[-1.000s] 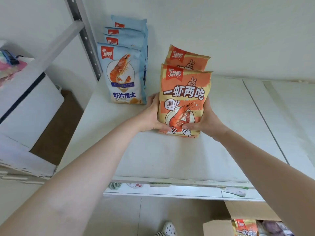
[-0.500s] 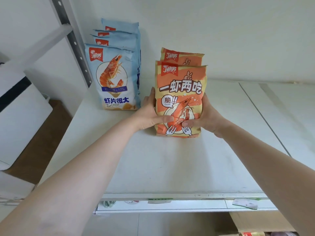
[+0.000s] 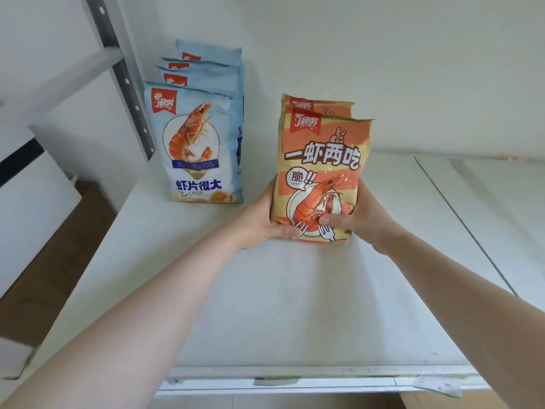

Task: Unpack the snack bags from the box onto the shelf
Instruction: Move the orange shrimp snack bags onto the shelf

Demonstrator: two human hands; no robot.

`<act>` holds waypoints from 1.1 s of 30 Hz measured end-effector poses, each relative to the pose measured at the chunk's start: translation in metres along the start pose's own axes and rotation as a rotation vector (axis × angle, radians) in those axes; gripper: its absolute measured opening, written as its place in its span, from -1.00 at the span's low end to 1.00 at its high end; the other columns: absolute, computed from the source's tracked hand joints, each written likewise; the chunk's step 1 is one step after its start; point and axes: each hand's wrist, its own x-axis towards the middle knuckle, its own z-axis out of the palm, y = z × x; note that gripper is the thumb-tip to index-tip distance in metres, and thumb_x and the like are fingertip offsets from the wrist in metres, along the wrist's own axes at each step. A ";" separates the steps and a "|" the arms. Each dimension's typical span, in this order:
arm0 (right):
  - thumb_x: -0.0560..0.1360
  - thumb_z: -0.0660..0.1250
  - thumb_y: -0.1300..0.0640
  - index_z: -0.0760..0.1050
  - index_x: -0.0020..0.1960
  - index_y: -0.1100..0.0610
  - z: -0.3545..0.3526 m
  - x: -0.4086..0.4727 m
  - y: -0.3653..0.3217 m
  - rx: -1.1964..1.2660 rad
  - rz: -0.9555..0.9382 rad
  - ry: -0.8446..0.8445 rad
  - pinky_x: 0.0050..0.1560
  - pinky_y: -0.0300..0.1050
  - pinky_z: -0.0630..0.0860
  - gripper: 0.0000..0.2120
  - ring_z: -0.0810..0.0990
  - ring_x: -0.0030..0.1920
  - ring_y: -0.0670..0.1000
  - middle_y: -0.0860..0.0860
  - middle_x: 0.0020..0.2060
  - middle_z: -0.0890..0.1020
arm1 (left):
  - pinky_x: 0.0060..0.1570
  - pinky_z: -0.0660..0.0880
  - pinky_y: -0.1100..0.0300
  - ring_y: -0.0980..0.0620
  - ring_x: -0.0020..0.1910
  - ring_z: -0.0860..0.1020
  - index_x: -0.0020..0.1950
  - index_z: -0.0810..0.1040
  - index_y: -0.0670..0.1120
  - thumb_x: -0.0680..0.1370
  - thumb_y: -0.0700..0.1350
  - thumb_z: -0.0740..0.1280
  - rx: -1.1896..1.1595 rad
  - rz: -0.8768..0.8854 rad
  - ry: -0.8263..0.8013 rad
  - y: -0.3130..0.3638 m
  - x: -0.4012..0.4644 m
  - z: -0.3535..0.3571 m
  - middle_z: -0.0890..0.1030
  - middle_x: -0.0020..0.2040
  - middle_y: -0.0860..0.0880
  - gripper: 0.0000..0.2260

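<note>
An orange shrimp snack bag (image 3: 323, 160) stands upright on the white shelf (image 3: 265, 305), its base resting on the board. My left hand (image 3: 259, 219) grips its lower left side and my right hand (image 3: 356, 216) its lower right, thumbs on the front. Directly behind it stands a second orange bag (image 3: 318, 104), only its top showing. To the left, a row of several blue shrimp snack bags (image 3: 197, 149) stands one behind another up to the wall. The box is almost out of view.
A grey perforated shelf upright (image 3: 124, 75) rises at the back left beside the blue bags. The shelf's metal front edge (image 3: 295, 374) runs below my arms. A seam (image 3: 460, 214) divides the shelf board on the right. A brown cardboard edge (image 3: 442, 402) peeks at bottom right.
The orange bag has been carried back toward the second orange bag and now stands close in front of it. The camera has tilted up, so the box has dropped out of view.
</note>
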 end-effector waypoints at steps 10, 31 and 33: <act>0.21 0.63 0.26 0.31 0.42 0.08 -0.040 0.104 0.016 -0.041 -0.061 -0.040 0.15 0.19 0.58 -0.14 0.62 0.21 0.15 0.11 0.23 0.61 | -0.02 0.59 0.25 0.19 0.12 0.57 0.38 0.30 0.09 0.37 -0.27 0.53 -0.159 -0.015 0.165 -0.012 0.086 -0.021 0.56 0.20 0.12 -0.30; 0.25 0.62 0.15 0.36 0.38 0.06 -0.056 0.177 0.036 -0.051 -0.163 0.040 0.06 -0.01 0.63 -0.22 0.65 0.15 0.04 0.02 0.17 0.65 | 0.30 0.46 0.10 0.11 0.33 0.45 0.55 0.08 -0.05 0.49 0.05 0.43 -0.017 0.166 0.631 -0.022 0.150 -0.016 0.42 0.41 0.04 -0.23; 0.25 0.64 0.15 0.36 0.38 0.05 -0.055 0.177 0.038 -0.050 -0.159 0.053 0.06 -0.01 0.62 -0.22 0.64 0.17 0.04 0.02 0.17 0.65 | 0.46 0.24 -0.06 0.02 0.50 0.23 0.59 -0.09 -0.09 0.50 0.16 0.36 0.186 0.250 0.733 -0.006 0.150 -0.015 0.23 0.54 -0.03 -0.14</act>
